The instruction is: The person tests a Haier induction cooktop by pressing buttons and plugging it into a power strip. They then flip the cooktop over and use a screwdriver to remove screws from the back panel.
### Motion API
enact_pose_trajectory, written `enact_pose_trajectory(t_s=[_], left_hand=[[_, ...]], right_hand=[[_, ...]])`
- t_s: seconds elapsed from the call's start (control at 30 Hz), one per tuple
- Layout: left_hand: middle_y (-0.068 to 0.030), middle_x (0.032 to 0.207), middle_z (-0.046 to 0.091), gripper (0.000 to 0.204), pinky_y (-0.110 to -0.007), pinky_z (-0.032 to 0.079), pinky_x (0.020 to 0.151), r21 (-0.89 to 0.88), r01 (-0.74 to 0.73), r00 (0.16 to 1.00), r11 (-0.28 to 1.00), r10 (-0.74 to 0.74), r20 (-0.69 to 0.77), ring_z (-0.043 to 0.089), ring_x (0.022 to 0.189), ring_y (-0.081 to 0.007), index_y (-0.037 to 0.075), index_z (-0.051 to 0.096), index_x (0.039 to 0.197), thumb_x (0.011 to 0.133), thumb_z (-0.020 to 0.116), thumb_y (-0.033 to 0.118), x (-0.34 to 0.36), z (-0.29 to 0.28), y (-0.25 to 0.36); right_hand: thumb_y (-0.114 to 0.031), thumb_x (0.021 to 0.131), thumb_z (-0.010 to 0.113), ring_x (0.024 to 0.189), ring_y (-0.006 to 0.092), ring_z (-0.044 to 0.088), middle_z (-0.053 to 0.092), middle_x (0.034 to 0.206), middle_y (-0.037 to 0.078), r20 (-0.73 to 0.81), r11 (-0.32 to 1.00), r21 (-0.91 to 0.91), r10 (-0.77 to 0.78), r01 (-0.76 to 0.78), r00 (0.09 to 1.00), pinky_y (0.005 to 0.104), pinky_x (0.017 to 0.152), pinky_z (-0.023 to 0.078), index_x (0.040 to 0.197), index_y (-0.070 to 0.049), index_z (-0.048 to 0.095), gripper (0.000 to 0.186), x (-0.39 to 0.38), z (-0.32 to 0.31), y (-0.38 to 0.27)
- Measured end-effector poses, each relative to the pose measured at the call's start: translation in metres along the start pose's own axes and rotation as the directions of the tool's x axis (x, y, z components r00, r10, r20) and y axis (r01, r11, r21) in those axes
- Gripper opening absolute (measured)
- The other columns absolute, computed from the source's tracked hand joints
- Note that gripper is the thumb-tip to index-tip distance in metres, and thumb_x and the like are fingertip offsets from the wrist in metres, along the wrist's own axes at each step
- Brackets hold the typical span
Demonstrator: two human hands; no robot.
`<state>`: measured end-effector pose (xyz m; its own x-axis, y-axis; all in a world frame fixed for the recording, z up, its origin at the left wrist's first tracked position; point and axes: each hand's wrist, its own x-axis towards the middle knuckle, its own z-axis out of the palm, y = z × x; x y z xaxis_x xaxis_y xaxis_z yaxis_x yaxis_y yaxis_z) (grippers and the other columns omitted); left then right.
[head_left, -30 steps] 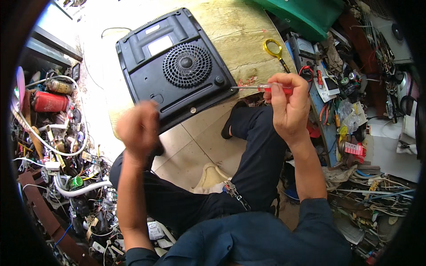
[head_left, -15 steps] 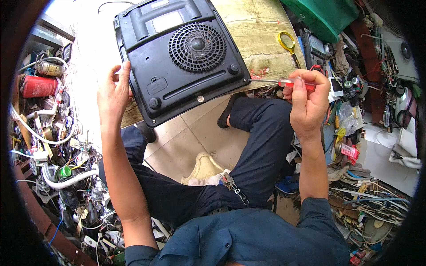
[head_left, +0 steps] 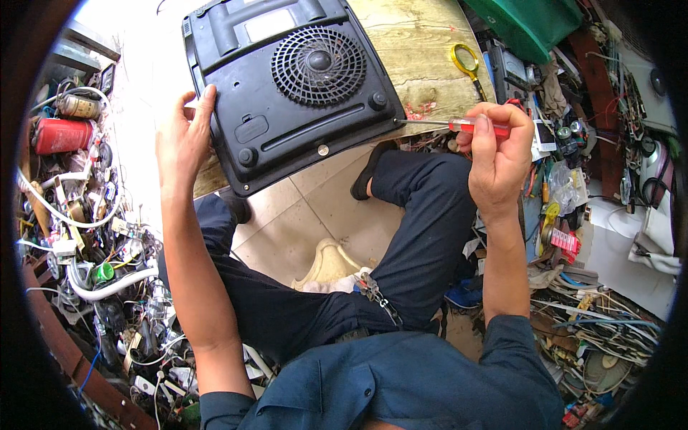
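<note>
Nearest us, our dark-trousered legs (head_left: 423,222) are spreading over the tiled floor (head_left: 326,197). Beyond them, our right grip (head_left: 502,154) is grasping a red-handled screwdriver (head_left: 459,125), whose tip is meeting the near right corner of a black appliance (head_left: 287,115). Our left grip (head_left: 183,147) is touching its left edge (clasping or merely resting, we cannot tell). The appliance is lying fan grille up on the worktop (head_left: 423,43), its near edge overhanging. At far right, a yellow-rimmed magnifying glass (head_left: 466,59) is lying near a green container (head_left: 530,25).
</note>
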<state>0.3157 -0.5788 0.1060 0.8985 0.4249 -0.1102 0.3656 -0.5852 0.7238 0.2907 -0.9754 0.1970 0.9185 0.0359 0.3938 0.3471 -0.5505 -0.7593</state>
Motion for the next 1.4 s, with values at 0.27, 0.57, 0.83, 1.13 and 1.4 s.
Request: enact_pose_trajectory(t_s=[0.27, 0.57, 0.83, 1.13, 1.4], left_hand=[[-0.0074, 0.077, 0.068, 0.062, -0.025, 0.044, 0.049, -0.026, -0.004, 1.0, 1.0, 0.004, 0.028, 0.058, 0.056, -0.0089, -0.002, 0.065, 0.134, 0.102, 0.067, 0.05, -0.003, -0.004, 0.003], [-0.0117, 0.087, 0.074, 0.063, -0.026, 0.05, 0.053, -0.046, -0.091, 0.995, 0.995, 0.093, 0.045, 0.064, 0.061, -0.01, -0.005, 0.066, 0.133, 0.101, 0.067, 0.05, 0.002, -0.004, -0.014], [-0.0123, 0.09, 0.075, 0.066, -0.028, 0.054, 0.06, 0.0, -0.182, 0.983, 0.983, 0.182, -0.013, 0.068, 0.065, -0.0115, -0.004, 0.064, 0.136, 0.101, 0.067, 0.052, 0.004, 0.003, -0.027], [-0.0156, 0.099, 0.075, 0.062, -0.029, 0.054, 0.057, -0.091, -0.054, 0.996, 0.994, 0.06, 0.069, 0.067, 0.062, -0.0132, -0.005, 0.063, 0.137, 0.101, 0.07, 0.045, -0.008, -0.012, -0.007], [-0.0159, 0.098, 0.076, 0.062, -0.03, 0.054, 0.058, -0.055, -0.087, 0.994, 0.995, 0.09, 0.058, 0.068, 0.062, -0.0143, -0.006, 0.063, 0.136, 0.1, 0.07, 0.045, -0.005, -0.011, -0.007]], right_hand=[[-0.015, 0.106, 0.061, 0.07, 0.0143, 0.07, 0.072, 0.085, 0.011, 0.018, 0.984, -0.136, 0.121, -0.118, 0.992, 0.0278, 0.064, 0.057, 0.117, 0.0, 0.054, 0.019, 0.021, 0.001, -0.012], [-0.019, 0.109, 0.058, 0.07, 0.0081, 0.065, 0.068, 0.089, 0.005, 0.038, 0.971, -0.083, 0.229, -0.225, 0.973, 0.0231, 0.062, 0.056, 0.117, -0.001, 0.056, 0.02, 0.035, -0.004, 0.004], [-0.021, 0.109, 0.058, 0.068, 0.0078, 0.064, 0.068, 0.086, 0.005, 0.019, 0.969, -0.131, 0.213, -0.209, 0.977, 0.0237, 0.061, 0.055, 0.117, -0.002, 0.057, 0.021, 0.04, -0.004, 0.008], [-0.031, 0.093, 0.082, 0.068, 0.0261, 0.075, 0.074, 0.078, 0.012, 0.188, 0.819, -0.513, -0.185, 0.257, 0.965, 0.0357, 0.06, 0.057, 0.106, -0.006, 0.065, 0.032, 0.037, 0.01, -0.041], [-0.029, 0.09, 0.083, 0.07, 0.0303, 0.075, 0.074, 0.078, 0.015, 0.355, 0.816, -0.467, -0.181, 0.342, 0.917, 0.0377, 0.059, 0.057, 0.097, -0.005, 0.065, 0.03, 0.041, 0.025, -0.066]])
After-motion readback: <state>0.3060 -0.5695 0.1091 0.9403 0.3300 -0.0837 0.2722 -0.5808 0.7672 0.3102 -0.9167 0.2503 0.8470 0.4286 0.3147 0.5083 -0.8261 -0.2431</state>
